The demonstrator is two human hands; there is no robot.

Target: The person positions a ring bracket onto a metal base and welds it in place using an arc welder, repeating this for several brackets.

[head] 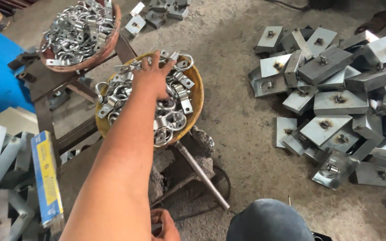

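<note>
Steel ring clips (168, 117) heaped in yellow bowl (196, 96), frame centre; left hand (152, 78) spread flat atop them, best pinching one loose clip; right hand (166, 225) lower centre, grip indiscernible.

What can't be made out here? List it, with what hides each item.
- Left hand fingers: head view, curled down among the ring clamps in the yellow bowl; whether they grip one is hidden by the hand itself.
- Right hand: cut off by the bottom edge; what it touches cannot be told.
- Red bowl: cropped by the top edge.
</note>
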